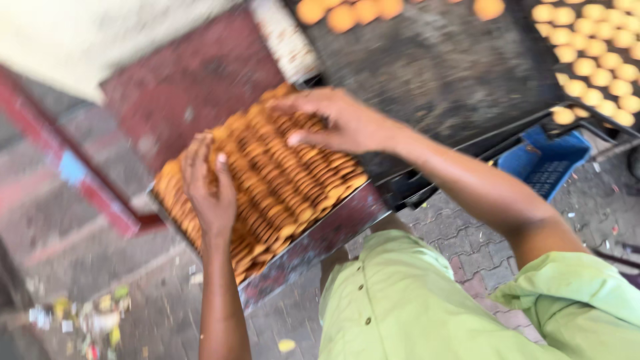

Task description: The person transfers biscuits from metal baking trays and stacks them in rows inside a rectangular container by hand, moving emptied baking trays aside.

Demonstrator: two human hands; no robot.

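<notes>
So there's this metal tray (313,243) packed tight with rows of thin golden-brown biscuits (280,180) standing on edge, and both hands are right on them. The left hand (208,183) sits at the tray's near-left end, fingers spread open and flat against the biscuit rows, thumb up, not gripping anything. The right hand (337,120) is over the tray's far end, palm down, fingers loosely open and pressing on top of the biscuits. Beyond the tray is a big dark baking sheet (440,73) with round pale-orange biscuits (593,60) laid flat, most of them in the corner farthest from the tray. To the right of the tray, lower down, a blue plastic crate (543,163) sits on paved ground. Below the tray's near edge you get the person's green shirt (400,300). Picture is a bit motion-blurred.
</notes>
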